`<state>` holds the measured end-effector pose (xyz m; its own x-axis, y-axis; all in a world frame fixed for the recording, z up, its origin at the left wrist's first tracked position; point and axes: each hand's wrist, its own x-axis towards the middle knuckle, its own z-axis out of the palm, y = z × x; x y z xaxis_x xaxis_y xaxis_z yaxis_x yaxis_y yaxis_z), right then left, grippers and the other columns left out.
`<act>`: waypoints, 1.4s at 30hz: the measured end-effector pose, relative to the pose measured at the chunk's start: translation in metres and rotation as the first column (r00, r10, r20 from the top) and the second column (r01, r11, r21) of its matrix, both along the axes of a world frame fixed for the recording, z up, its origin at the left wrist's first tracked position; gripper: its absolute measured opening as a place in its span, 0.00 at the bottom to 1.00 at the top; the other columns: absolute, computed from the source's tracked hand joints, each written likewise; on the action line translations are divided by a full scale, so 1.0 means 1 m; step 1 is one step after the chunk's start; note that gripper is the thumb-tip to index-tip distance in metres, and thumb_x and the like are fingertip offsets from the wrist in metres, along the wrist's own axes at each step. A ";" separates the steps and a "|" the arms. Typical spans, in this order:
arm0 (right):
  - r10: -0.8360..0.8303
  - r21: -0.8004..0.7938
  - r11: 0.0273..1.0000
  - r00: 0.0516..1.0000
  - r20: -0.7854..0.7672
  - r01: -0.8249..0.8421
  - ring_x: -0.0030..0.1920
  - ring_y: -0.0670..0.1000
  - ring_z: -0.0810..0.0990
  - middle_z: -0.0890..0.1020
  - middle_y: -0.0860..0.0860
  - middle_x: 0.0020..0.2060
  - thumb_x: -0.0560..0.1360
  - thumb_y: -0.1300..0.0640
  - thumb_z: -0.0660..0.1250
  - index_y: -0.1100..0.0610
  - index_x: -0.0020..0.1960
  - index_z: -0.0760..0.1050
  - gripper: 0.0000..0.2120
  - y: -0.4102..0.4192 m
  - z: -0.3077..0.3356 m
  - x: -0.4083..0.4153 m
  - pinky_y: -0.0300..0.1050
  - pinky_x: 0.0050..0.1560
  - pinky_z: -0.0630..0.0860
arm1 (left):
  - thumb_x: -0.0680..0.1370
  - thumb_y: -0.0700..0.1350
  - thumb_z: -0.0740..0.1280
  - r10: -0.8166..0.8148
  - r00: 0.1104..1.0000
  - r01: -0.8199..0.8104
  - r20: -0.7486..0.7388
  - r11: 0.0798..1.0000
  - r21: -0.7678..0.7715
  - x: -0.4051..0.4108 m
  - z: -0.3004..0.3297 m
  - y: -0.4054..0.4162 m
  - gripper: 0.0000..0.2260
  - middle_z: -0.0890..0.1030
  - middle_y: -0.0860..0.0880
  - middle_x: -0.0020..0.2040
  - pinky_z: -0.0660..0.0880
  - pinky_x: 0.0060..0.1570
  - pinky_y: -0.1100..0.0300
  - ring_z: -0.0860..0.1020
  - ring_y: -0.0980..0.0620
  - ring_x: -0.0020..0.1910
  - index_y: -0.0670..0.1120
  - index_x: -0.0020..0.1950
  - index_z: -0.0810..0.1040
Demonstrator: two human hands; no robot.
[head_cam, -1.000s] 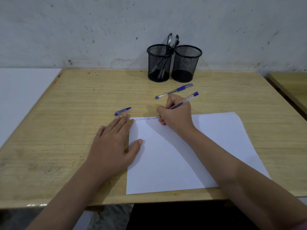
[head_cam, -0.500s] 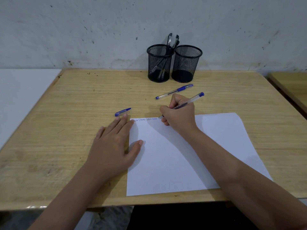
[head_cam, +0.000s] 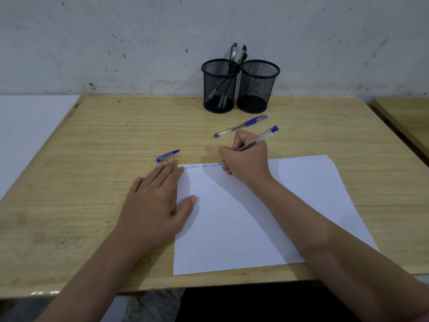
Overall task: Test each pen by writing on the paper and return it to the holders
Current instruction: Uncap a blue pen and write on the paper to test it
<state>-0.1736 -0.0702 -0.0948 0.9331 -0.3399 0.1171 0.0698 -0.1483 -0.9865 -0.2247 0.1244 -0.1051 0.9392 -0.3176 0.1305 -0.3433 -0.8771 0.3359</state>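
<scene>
Right hand (head_cam: 247, 159) closed around pen (head_cam: 260, 139), tip on top edge of paper (head_cam: 243, 217) at end of handwritten line (head_cam: 200, 166). Left hand (head_cam: 153, 201) flat, fingers spread, holding nothing, thumb pinning paper's left edge. Cap (head_cam: 167, 156) just beyond left fingertips. Second pen (head_cam: 240, 126) lies on desk (head_cam: 92, 140) between right hand and holders. Left holder (head_cam: 219, 86) contains pens; right holder (head_cam: 259, 87) beside it, touching.

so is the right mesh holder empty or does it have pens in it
Empty: the right holder shows only its dark base through the mesh; the pens stand in the left holder.
</scene>
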 end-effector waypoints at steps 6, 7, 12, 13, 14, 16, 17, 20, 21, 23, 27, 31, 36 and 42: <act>-0.019 -0.002 1.000 1.000 0.019 0.019 0.20 0.53 0.72 0.64 0.53 0.21 0.66 0.71 0.64 0.56 0.28 0.59 0.19 0.000 -0.001 -0.001 0.39 0.23 0.68 | 0.71 0.66 0.49 0.000 1.000 0.000 0.003 1.000 0.001 0.001 -0.001 0.001 0.33 0.57 0.54 0.76 0.55 0.70 0.46 0.54 0.56 0.75 0.52 0.73 0.62; -0.025 0.000 1.000 1.000 0.017 0.025 0.20 0.53 0.72 0.64 0.53 0.20 0.66 0.71 0.64 0.56 0.28 0.59 0.19 0.000 0.000 -0.001 0.39 0.23 0.68 | 0.70 0.66 0.49 0.000 1.000 0.000 0.002 1.000 0.000 0.001 -0.001 0.001 0.33 0.57 0.54 0.76 0.55 0.70 0.46 0.54 0.56 0.75 0.52 0.73 0.62; -0.037 0.021 0.999 0.999 0.004 0.037 0.21 0.54 0.72 0.64 0.52 0.20 0.66 0.72 0.64 0.55 0.27 0.58 0.20 0.000 0.002 -0.001 0.38 0.22 0.68 | 0.70 0.67 0.48 -0.001 1.000 0.001 -0.006 1.000 -0.009 0.001 0.000 0.000 0.34 0.56 0.55 0.76 0.54 0.70 0.45 0.54 0.56 0.75 0.53 0.73 0.61; -0.038 0.023 0.999 0.999 -0.005 0.038 0.20 0.53 0.72 0.64 0.50 0.18 0.66 0.72 0.64 0.55 0.27 0.58 0.20 0.000 0.002 0.000 0.38 0.22 0.68 | 0.70 0.67 0.48 -0.001 1.000 0.001 -0.007 1.000 -0.007 0.001 -0.001 0.000 0.34 0.56 0.55 0.76 0.54 0.70 0.45 0.54 0.56 0.75 0.53 0.73 0.61; -0.039 0.026 0.999 0.999 -0.012 0.039 0.20 0.53 0.72 0.64 0.48 0.17 0.66 0.72 0.64 0.54 0.26 0.58 0.20 0.000 0.002 0.000 0.38 0.23 0.68 | 0.70 0.67 0.48 0.000 1.000 0.000 -0.007 1.000 -0.006 0.001 -0.001 0.000 0.34 0.56 0.55 0.76 0.54 0.70 0.46 0.54 0.56 0.75 0.53 0.73 0.61; -0.045 0.026 0.999 0.999 -0.018 0.046 0.19 0.53 0.72 0.64 0.48 0.17 0.66 0.72 0.64 0.54 0.26 0.58 0.21 0.000 0.002 0.000 0.38 0.23 0.68 | 0.70 0.67 0.48 0.002 1.000 -0.002 -0.004 1.000 -0.008 0.001 -0.001 0.001 0.34 0.56 0.55 0.76 0.54 0.70 0.46 0.54 0.56 0.75 0.53 0.73 0.61; -0.053 0.022 0.998 0.998 -0.018 0.053 0.20 0.53 0.72 0.63 0.49 0.18 0.66 0.72 0.64 0.54 0.26 0.58 0.21 0.000 0.002 0.001 0.39 0.23 0.68 | 0.70 0.66 0.48 0.003 1.000 -0.003 -0.002 1.000 -0.010 0.001 -0.001 0.001 0.34 0.57 0.55 0.76 0.54 0.70 0.47 0.54 0.56 0.75 0.53 0.73 0.61; -0.072 0.015 0.997 0.997 -0.011 0.072 0.21 0.53 0.71 0.63 0.49 0.18 0.66 0.72 0.63 0.54 0.26 0.57 0.21 -0.002 0.003 0.000 0.38 0.22 0.67 | 0.70 0.66 0.48 0.001 1.000 -0.001 0.000 1.000 -0.013 0.001 -0.001 0.000 0.34 0.57 0.55 0.76 0.54 0.70 0.47 0.54 0.57 0.75 0.53 0.73 0.61; -0.073 0.010 0.997 0.997 -0.007 0.073 0.21 0.53 0.71 0.63 0.50 0.19 0.66 0.72 0.63 0.54 0.26 0.57 0.20 -0.002 0.003 -0.001 0.37 0.22 0.67 | 0.70 0.66 0.48 0.000 1.000 0.000 0.000 1.000 -0.013 0.001 -0.001 0.000 0.34 0.56 0.55 0.76 0.54 0.70 0.47 0.54 0.57 0.75 0.53 0.73 0.61; -0.072 -0.004 0.997 0.997 -0.007 0.072 0.22 0.53 0.70 0.62 0.52 0.21 0.66 0.72 0.63 0.55 0.27 0.57 0.20 -0.002 0.003 -0.001 0.37 0.22 0.67 | 0.70 0.66 0.49 0.001 1.000 -0.001 0.003 1.000 -0.010 0.001 -0.002 0.000 0.34 0.56 0.55 0.76 0.54 0.70 0.47 0.54 0.56 0.75 0.53 0.73 0.61; -0.083 -0.022 0.996 0.996 -0.018 0.083 0.21 0.54 0.71 0.64 0.55 0.23 0.66 0.72 0.63 0.56 0.28 0.58 0.19 -0.002 0.005 -0.001 0.38 0.21 0.68 | 0.71 0.66 0.49 -0.001 1.000 0.001 0.007 1.000 -0.007 0.001 -0.001 0.001 0.33 0.57 0.55 0.76 0.55 0.70 0.46 0.55 0.56 0.75 0.53 0.72 0.62; -0.086 -0.018 0.996 0.996 -0.034 0.086 0.20 0.53 0.71 0.63 0.55 0.24 0.67 0.72 0.63 0.56 0.28 0.58 0.19 -0.003 0.004 0.000 0.37 0.20 0.67 | 0.71 0.66 0.49 -0.009 1.000 0.009 0.011 1.000 -0.011 0.001 -0.002 0.000 0.33 0.57 0.54 0.76 0.55 0.70 0.46 0.55 0.56 0.75 0.53 0.72 0.62; -0.140 0.115 0.982 0.988 -0.071 0.147 0.19 0.51 0.75 0.70 0.54 0.20 0.70 0.65 0.68 0.56 0.28 0.61 0.18 -0.004 0.006 0.002 0.38 0.21 0.69 | 0.69 0.63 0.59 -0.020 0.996 0.031 0.089 0.992 -0.122 0.003 0.001 0.002 0.30 0.69 0.48 0.71 0.66 0.66 0.42 0.67 0.49 0.69 0.49 0.66 0.72; -0.108 0.205 0.972 0.992 -0.057 0.118 0.17 0.48 0.69 0.72 0.49 0.19 0.66 0.55 0.78 0.55 0.30 0.66 0.20 -0.004 0.013 -0.002 0.35 0.19 0.65 | 0.70 0.50 0.66 0.111 0.957 -0.049 0.268 0.972 -0.230 0.032 0.009 0.003 0.19 0.80 0.46 0.57 0.74 0.52 0.49 0.77 0.43 0.54 0.45 0.59 0.77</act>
